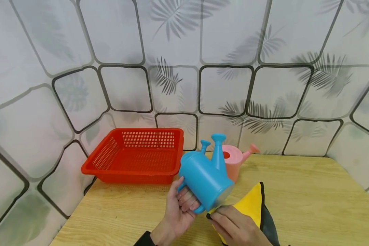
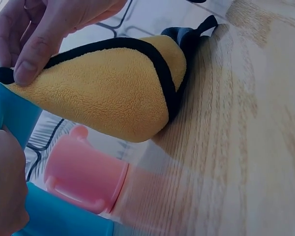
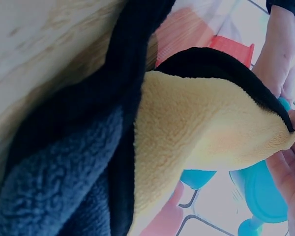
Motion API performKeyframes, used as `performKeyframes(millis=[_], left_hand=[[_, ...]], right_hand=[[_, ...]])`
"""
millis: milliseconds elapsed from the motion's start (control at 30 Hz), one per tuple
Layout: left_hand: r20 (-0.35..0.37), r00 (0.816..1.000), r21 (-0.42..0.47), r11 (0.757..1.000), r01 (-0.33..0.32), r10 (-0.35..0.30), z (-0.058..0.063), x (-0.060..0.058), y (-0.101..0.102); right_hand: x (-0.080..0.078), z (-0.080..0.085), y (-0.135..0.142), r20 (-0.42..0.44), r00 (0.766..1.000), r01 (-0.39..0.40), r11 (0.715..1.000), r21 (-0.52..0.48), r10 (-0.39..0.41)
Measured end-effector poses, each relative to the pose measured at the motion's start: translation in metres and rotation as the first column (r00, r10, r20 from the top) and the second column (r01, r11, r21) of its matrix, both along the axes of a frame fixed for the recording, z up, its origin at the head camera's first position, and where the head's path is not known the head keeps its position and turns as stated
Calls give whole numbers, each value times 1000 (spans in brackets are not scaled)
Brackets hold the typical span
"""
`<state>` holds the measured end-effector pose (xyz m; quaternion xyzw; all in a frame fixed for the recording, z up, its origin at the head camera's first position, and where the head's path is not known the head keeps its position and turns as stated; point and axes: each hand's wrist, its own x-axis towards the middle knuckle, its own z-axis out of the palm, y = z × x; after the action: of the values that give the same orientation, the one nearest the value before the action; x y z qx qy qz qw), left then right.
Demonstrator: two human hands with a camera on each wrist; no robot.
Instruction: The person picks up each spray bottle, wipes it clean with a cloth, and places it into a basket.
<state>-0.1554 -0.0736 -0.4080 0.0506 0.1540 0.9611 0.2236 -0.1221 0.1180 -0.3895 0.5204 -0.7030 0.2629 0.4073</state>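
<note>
My left hand [image 1: 179,208] grips a blue watering can [image 1: 204,179] by its handle, holding it tilted with the spout up and the base toward the right. At the base, my right hand [image 1: 235,223] pinches a corner of a cloth [image 1: 248,204], yellow on one face and dark grey on the other, with black edging. The cloth hangs down to the wooden table; in the left wrist view its yellow face [image 2: 108,91] droops from the thumb and fingers. Behind the held can stands a pink watering can [image 1: 232,164], partly covered by it.
A red perforated basket [image 1: 132,179] stands at the back left of the wooden table [image 1: 319,198]. The spout of a second blue watering can [image 1: 204,145] shows behind the held one; its body is mostly hidden. A patterned curtain [image 1: 175,89] surrounds the table.
</note>
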Motion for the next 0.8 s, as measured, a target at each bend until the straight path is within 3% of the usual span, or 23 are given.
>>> performKeyframes(millis=[367,600,800], left_hand=[[-24,1000,-8,1000,3,-3,1,1,-1],[36,999,21,999,37,-38,2,3,-3],[37,998,-22,999,42,-41,1,5,-5]], right_hand=[[-6,-13,9,37,996,85,996,12,-86],[-9,-14,18,10,989,149,989,-11,-149],[-13,-14,30,46,972,231,973,-18,-230]])
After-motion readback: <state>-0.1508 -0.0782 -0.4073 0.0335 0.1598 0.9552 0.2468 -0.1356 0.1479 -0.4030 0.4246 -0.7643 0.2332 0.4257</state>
